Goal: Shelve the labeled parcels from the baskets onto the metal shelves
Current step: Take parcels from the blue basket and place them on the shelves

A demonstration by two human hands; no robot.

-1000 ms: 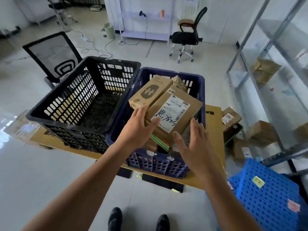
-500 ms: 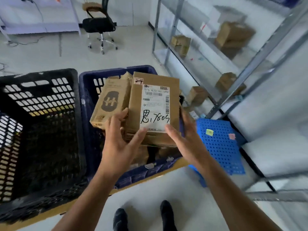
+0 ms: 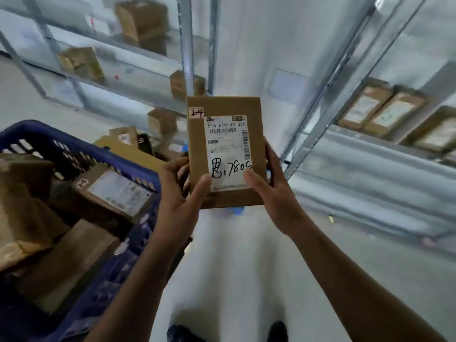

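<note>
From the head camera, the flat brown cardboard parcel [image 3: 223,154] was up in the air, clear of the dark blue slotted plastic basket [image 3: 74,146] on its left and facing the grey metal shelves [image 3: 370,154]. The left grip [image 3: 182,193] clasped its lower left edge, thumb across the front. The right grip [image 3: 271,191] grasped the lower right edge, its thumb resting on the white printed shipping label [image 3: 228,144]. Both were closed on the parcel.

The step in hand looked like reading the label to pick a spot. The small white handwritten tag [image 3: 196,112] read "2-4" — probably a shelf position, though that is a guess. To do it well, the thumbs should stay off the tag, and the parcel should travel level in both grips. It should then be slid in flat with the label showing, as the row of brown labelled boxes [image 3: 385,112] lay on the right-hand shelf.

The fingers behind the parcel were hidden. The label's fine print and the far shelves were blurred, and no shelf markings could be read. The basket ran off the left edge, and the other brown parcels [image 3: 116,191] inside it were smeared. Something blue under the held parcel's lower edge could not be made out.
</note>
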